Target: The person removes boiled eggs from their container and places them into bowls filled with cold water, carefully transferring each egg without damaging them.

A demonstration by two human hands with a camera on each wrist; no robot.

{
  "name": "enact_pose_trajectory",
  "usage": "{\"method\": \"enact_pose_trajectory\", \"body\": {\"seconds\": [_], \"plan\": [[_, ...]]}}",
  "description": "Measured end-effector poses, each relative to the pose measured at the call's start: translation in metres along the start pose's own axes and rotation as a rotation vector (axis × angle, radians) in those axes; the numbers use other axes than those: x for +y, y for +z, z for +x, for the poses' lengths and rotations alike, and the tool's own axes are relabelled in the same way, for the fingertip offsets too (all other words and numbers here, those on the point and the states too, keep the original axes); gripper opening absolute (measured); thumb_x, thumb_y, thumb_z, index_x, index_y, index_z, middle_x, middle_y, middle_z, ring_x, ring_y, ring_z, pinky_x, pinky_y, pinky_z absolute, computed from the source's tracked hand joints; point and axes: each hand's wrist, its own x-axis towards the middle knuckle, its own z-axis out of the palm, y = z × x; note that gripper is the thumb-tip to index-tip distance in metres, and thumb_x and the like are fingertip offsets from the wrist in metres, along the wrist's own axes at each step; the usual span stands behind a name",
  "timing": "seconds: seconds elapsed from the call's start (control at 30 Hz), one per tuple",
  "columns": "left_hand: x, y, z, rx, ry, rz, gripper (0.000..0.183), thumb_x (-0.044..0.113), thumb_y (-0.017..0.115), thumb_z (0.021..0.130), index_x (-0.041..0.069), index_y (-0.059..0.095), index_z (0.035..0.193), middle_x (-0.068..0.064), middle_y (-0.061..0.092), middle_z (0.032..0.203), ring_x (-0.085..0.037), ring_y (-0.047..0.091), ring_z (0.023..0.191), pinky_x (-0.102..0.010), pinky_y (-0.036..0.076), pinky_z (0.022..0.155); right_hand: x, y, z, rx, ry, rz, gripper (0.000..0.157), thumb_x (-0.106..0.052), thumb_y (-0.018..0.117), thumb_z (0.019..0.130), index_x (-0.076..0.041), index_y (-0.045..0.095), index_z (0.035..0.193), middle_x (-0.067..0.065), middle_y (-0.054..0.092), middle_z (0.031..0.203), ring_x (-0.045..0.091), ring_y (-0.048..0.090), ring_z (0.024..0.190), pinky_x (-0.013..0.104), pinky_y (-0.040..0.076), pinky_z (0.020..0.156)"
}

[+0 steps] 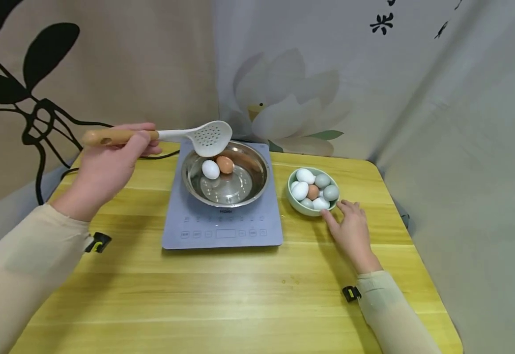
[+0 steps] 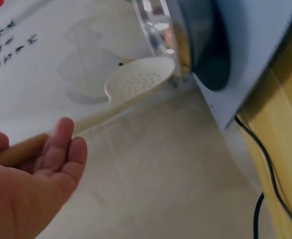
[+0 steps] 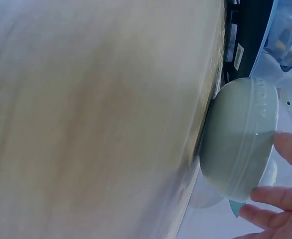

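My left hand (image 1: 111, 164) grips the wooden handle of a white slotted ladle (image 1: 211, 139), held tilted over the far rim of a steel pan (image 1: 257, 189). Inside the pan lie a white egg (image 1: 211, 169) and a brown egg (image 1: 226, 165), side by side. To the right, a pale green bowl (image 1: 302, 208) is heaped with several white, grey-green and brown eggs. My right hand (image 1: 351, 233) rests at the bowl's near right rim, thumb and fingers spread. The right wrist view shows the thumb and a fingertip touching the bowl (image 3: 235, 139) from outside.
Under the pan is a flat induction cooker (image 1: 222, 241) with touch controls along its front. Its black cord (image 1: 164, 156) runs off the left edge of the wooden table (image 1: 222, 300). A printed curtain (image 1: 284, 73) hangs behind the table.
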Motion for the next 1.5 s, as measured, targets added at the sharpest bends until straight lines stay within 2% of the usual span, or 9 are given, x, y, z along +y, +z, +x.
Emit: {"method": "enact_pose_trajectory", "body": {"seconds": [0.13, 0.27, 0.43, 0.6, 0.7, 0.83, 1.1, 1.27, 1.5], "plan": [[0.000, 0.009, -0.005, -0.055, 0.146, 0.151, 0.038, 0.035, 0.058, 0.109, 0.018, 0.074, 0.138, 0.000, 0.075, 0.133, 0.009, 0.070, 0.100, -0.006, 0.051, 0.074, 0.001, 0.002, 0.000, -0.007, 0.007, 0.000, 0.066, -0.041, 0.069, 0.105, 0.012, 0.060, 0.142, 0.035, 0.053, 0.153, 0.066, 0.032, 0.151, 0.072, 0.022, 0.131], [0.004, 0.019, -0.012, -0.078, 0.300, 0.206, 0.031, 0.024, 0.062, 0.106, 0.016, 0.077, 0.132, -0.008, 0.077, 0.129, 0.000, 0.063, 0.078, -0.013, 0.046, 0.055, 0.002, 0.003, 0.001, 0.001, -0.002, 0.010, 0.066, -0.041, 0.070, 0.105, 0.012, 0.060, 0.142, 0.035, 0.054, 0.153, 0.065, 0.033, 0.151, 0.072, 0.023, 0.131], [0.009, 0.027, -0.017, -0.106, 0.358, 0.187, 0.028, 0.020, 0.066, 0.105, 0.015, 0.079, 0.128, -0.009, 0.077, 0.127, -0.009, 0.046, 0.059, -0.020, 0.038, 0.046, 0.003, 0.003, 0.001, 0.015, -0.009, 0.020, 0.065, -0.040, 0.070, 0.105, 0.012, 0.059, 0.143, 0.035, 0.054, 0.153, 0.065, 0.034, 0.151, 0.072, 0.023, 0.131], [0.009, 0.031, -0.023, -0.170, 0.312, 0.152, 0.027, 0.020, 0.064, 0.106, 0.015, 0.080, 0.127, -0.008, 0.076, 0.131, -0.008, 0.042, 0.055, -0.023, 0.036, 0.044, 0.004, 0.002, 0.002, 0.019, -0.014, 0.026, 0.065, -0.039, 0.070, 0.105, 0.012, 0.059, 0.143, 0.034, 0.054, 0.152, 0.065, 0.033, 0.151, 0.071, 0.023, 0.132], [0.009, 0.031, -0.029, -0.194, 0.274, 0.124, 0.027, 0.020, 0.062, 0.107, 0.015, 0.079, 0.128, -0.007, 0.078, 0.128, -0.005, 0.061, 0.068, -0.018, 0.045, 0.054, 0.004, 0.002, 0.002, 0.021, -0.016, 0.030, 0.065, -0.040, 0.071, 0.104, 0.012, 0.060, 0.143, 0.034, 0.055, 0.152, 0.065, 0.033, 0.151, 0.070, 0.023, 0.132], [0.010, 0.029, -0.034, -0.199, 0.175, 0.099, 0.029, 0.026, 0.060, 0.109, 0.018, 0.079, 0.129, 0.000, 0.081, 0.118, -0.005, 0.076, 0.099, -0.011, 0.056, 0.079, 0.005, 0.001, 0.003, 0.025, -0.016, 0.031, 0.065, -0.040, 0.071, 0.104, 0.012, 0.060, 0.143, 0.034, 0.054, 0.153, 0.065, 0.033, 0.151, 0.070, 0.023, 0.132], [0.010, 0.011, -0.029, -0.204, -0.026, 0.081, 0.040, 0.040, 0.053, 0.112, 0.014, 0.075, 0.133, 0.014, 0.083, 0.105, -0.001, 0.079, 0.097, -0.007, 0.052, 0.096, 0.004, 0.000, 0.003, 0.004, -0.004, 0.032, 0.066, -0.041, 0.070, 0.105, 0.011, 0.059, 0.144, 0.034, 0.053, 0.154, 0.064, 0.031, 0.153, 0.070, 0.021, 0.133], [0.005, 0.004, -0.024, -0.197, -0.092, -0.126, 0.042, 0.030, 0.052, 0.113, -0.003, 0.069, 0.133, 0.009, 0.083, 0.099, -0.010, 0.082, 0.091, -0.015, 0.062, 0.094, 0.006, 0.000, 0.001, -0.005, 0.001, 0.029, 0.066, -0.041, 0.069, 0.105, 0.011, 0.059, 0.145, 0.033, 0.052, 0.155, 0.063, 0.030, 0.154, 0.070, 0.021, 0.133], [-0.016, -0.009, -0.015, -0.188, -0.253, -0.424, 0.031, 0.023, 0.055, 0.112, 0.018, 0.083, 0.100, -0.002, 0.083, 0.091, -0.016, 0.082, 0.085, -0.030, 0.069, 0.082, 0.006, 0.002, -0.002, -0.013, 0.012, 0.027, 0.067, -0.042, 0.068, 0.106, 0.010, 0.058, 0.145, 0.032, 0.052, 0.157, 0.062, 0.030, 0.154, 0.070, 0.022, 0.133]]}}
